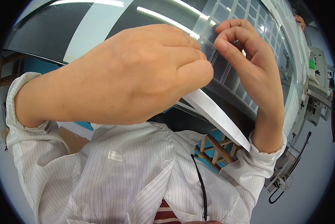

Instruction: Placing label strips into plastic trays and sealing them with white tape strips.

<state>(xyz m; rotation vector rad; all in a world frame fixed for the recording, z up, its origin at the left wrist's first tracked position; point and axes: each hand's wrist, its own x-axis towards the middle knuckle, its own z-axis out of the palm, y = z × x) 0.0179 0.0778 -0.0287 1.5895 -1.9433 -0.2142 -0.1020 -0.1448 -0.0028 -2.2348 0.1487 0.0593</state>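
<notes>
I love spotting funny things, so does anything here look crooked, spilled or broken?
Nothing visible looks spilled or broken. The white strip looks a bit tilted: it slants from behind the left hand toward the right sleeve. That hand hides its other end, so I can't tell if it's held.

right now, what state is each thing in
Left hand: curled, back toward camera, fingertips hidden
Right hand: fingers curled in toward thumb
White strip: looks creased lengthwise, partly hidden by left hand
Sleeves: both rolled back
Striped shirt: open at the neck
Clear grid: partly covered by right hand
</notes>
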